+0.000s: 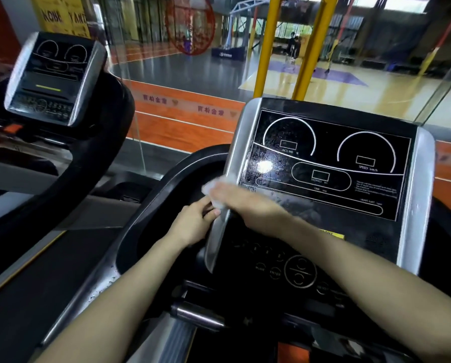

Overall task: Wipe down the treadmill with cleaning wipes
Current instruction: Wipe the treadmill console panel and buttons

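Observation:
The treadmill console [329, 163] fills the middle right, a black display panel with silver side strips. A white cleaning wipe [212, 188] lies against the left silver strip [233, 153]. My right hand [248, 203] reaches across the panel and holds the wipe against that strip; motion blurs the hand. Just below it, my left hand [193, 224] grips the strip's outer edge with curled fingers. Wet streaks show on the left part of the display.
A black curved handrail [151, 205] wraps around the console's left side. A second treadmill console [51, 79] stands at the far left. Behind a glass wall lie a sports court and yellow posts [266, 45]. Control buttons [300, 271] sit low on the console.

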`<state>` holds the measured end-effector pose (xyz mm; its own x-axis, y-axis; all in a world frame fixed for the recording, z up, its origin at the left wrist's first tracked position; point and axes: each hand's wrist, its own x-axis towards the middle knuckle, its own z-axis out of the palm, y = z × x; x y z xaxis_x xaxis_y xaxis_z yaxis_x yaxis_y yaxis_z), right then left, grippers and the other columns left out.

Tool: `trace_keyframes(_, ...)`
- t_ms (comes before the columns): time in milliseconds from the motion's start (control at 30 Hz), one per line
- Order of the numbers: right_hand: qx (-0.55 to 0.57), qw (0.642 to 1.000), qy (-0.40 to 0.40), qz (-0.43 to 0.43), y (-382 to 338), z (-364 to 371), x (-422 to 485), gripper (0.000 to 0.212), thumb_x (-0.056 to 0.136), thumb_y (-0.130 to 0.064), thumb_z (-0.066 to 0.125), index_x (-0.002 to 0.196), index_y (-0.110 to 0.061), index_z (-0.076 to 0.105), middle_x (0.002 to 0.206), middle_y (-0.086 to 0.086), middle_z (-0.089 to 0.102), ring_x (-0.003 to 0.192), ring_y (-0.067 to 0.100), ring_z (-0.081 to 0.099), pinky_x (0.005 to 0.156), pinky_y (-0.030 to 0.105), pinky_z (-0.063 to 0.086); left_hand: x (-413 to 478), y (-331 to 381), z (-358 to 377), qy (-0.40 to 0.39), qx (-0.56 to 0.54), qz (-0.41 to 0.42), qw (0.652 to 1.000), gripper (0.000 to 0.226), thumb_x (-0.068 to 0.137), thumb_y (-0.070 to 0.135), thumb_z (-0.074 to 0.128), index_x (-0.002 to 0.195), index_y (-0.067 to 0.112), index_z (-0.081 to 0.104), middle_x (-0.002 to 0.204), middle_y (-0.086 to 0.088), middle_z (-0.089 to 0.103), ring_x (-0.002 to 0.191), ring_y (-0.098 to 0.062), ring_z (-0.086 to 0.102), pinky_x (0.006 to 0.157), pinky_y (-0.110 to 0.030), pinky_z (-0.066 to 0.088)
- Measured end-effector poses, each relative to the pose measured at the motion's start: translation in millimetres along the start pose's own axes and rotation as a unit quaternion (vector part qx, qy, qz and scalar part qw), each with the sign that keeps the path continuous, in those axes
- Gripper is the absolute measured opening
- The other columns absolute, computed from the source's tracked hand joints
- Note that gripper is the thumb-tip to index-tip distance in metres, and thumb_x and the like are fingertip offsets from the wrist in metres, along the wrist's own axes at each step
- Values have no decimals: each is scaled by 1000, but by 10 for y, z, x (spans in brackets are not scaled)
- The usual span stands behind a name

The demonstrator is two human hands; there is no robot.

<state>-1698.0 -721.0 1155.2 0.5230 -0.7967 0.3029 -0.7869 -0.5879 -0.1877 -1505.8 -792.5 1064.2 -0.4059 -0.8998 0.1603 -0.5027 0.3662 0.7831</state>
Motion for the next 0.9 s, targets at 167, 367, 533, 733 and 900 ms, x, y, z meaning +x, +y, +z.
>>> trace_keyframes(167,-160,972,133,111,411,-671,268,25,109,-35,55,127,-30,71,136,-9,68,122,14,67,102,34,52,31,87,-83,-13,-16,-20,1000,63,102,40,73,156,56,45,128,4,78,117,-18,74,96,-42,63)
trace_keyframes(367,-93,991,98,25,279,-50,-52,29,91,4,62,109,-12,78,123,7,74,118,28,67,105,43,53,98,163,-132,-31,-57,-37,997,54,101,22,77,145,45,57,103,3,76,87,-22,76,57,-33,64)
trace_keyframes(533,-141,979,124,79,337,-144,-332,29,100,-19,48,109,-16,75,115,5,67,108,29,62,93,46,56,136,195,-151,-51,-70,-43,995,52,101,16,75,145,34,55,106,-6,75,93,-34,77,56,-44,66)
trace_keyframes(733,-75,946,206,238,-6,266,-66,24,109,-28,50,116,-14,69,105,4,58,99,18,57,88,46,56,117,187,-162,-55,-86,-51,993,50,102,15,74,144,34,55,105,-4,75,89,-27,74,59,-49,67)
trace_keyframes(900,-119,916,281,261,233,215,-658,22,102,-10,62,119,-8,76,102,7,60,91,29,60,83,39,56,126,179,-151,-62,-84,-52,993,52,102,14,73,146,33,52,108,-6,75,95,-30,75,58,-47,67)
